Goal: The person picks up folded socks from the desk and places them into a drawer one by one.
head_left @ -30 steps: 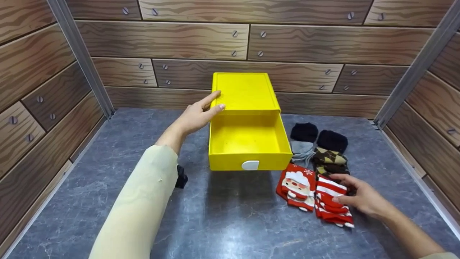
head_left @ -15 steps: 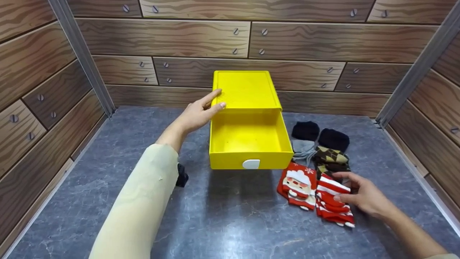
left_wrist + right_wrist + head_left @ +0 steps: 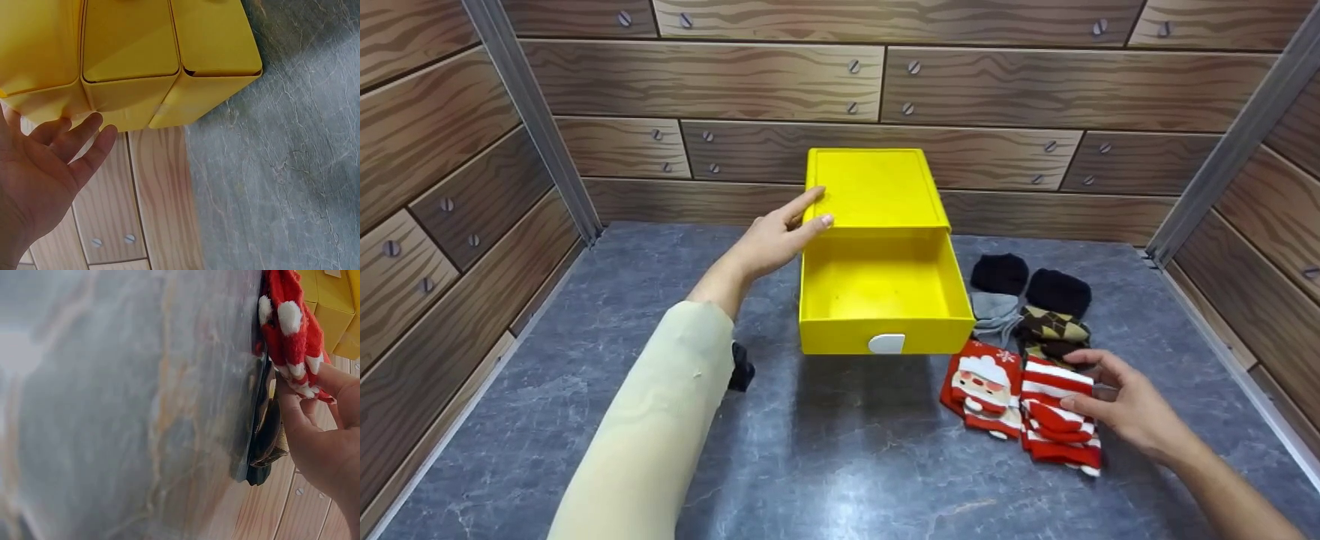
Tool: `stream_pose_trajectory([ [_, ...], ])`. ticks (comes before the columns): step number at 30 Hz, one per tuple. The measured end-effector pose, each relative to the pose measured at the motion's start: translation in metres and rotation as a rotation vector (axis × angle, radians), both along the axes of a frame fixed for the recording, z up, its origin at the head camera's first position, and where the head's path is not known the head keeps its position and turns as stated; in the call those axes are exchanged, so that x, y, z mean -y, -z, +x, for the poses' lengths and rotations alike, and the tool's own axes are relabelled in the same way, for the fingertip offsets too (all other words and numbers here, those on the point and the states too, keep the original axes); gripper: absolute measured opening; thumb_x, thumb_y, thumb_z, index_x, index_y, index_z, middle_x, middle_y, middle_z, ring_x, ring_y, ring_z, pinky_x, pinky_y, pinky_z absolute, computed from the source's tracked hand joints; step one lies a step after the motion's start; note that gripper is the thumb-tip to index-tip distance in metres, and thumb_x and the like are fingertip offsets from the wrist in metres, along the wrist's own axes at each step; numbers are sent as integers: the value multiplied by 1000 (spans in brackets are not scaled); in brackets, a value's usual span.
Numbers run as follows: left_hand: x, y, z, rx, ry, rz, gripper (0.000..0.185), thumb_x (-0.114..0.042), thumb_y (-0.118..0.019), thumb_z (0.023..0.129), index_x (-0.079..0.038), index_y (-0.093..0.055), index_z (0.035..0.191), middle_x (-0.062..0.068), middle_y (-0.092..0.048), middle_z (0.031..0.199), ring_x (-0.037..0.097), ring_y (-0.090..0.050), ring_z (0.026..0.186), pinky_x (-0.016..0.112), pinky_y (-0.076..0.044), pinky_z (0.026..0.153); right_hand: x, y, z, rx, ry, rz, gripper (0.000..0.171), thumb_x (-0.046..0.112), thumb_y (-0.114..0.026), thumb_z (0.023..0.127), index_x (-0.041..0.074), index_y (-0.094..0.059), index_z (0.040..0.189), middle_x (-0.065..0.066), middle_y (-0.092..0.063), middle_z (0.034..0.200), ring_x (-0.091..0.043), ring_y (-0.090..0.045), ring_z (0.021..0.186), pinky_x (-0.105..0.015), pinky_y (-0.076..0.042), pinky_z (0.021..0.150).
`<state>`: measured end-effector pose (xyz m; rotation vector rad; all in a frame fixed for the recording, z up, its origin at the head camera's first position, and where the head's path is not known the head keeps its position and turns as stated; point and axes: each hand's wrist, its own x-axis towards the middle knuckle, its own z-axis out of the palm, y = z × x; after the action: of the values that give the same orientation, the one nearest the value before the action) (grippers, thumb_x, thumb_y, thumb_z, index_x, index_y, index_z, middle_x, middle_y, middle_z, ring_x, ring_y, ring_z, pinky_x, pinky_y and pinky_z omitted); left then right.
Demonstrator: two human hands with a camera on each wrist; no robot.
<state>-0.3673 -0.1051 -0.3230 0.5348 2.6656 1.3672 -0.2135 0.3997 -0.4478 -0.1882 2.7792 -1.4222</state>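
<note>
While the left hand (image 3: 769, 244) rests straight-fingered against the left edge of the yellow drawer box (image 3: 877, 187), fingers lightly spread and gripping nothing, the right hand (image 3: 1125, 409) pinches the red-and-white striped sock (image 3: 1054, 424), thumb on top and the other fingers curled round its right edge. The striped sock lies on the grey marble-pattern tabletop (image 3: 847, 465), front right of the box, touching the Santa sock (image 3: 982, 386) on its left. The drawer (image 3: 885, 300) is pulled out toward the person, white handle tab (image 3: 886, 343) facing front. Behind the striped sock: brown argyle sock (image 3: 1050, 326), grey sock (image 3: 991, 307), two black socks (image 3: 997, 272), all just right of the drawer. In the right wrist view the thumb (image 3: 292, 419) presses the striped fabric; the other fingers sit behind it.
</note>
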Motion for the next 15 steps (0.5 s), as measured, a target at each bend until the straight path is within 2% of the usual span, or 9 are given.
stream_pose_trajectory([
  [8, 0, 0, 0, 12, -3, 1, 77, -71, -54, 101, -45, -26, 168, 3, -34, 171, 23, -41, 152, 47, -39, 119, 4, -7, 1, -89, 91, -72, 42, 3, -82, 93, -3, -55, 124, -17, -66, 116, -10, -71, 88, -28, -60, 72],
  [15, -1, -1, 0, -2, -6, -5, 78, -71, -55, 101, -43, -27, 169, 4, -34, 171, 25, -42, 151, 47, -40, 118, 5, -15, 1, -137, 82, -145, 44, -2, -78, 95, -5, -53, 131, -2, -77, 100, -10, -74, 85, -28, -60, 69],
])
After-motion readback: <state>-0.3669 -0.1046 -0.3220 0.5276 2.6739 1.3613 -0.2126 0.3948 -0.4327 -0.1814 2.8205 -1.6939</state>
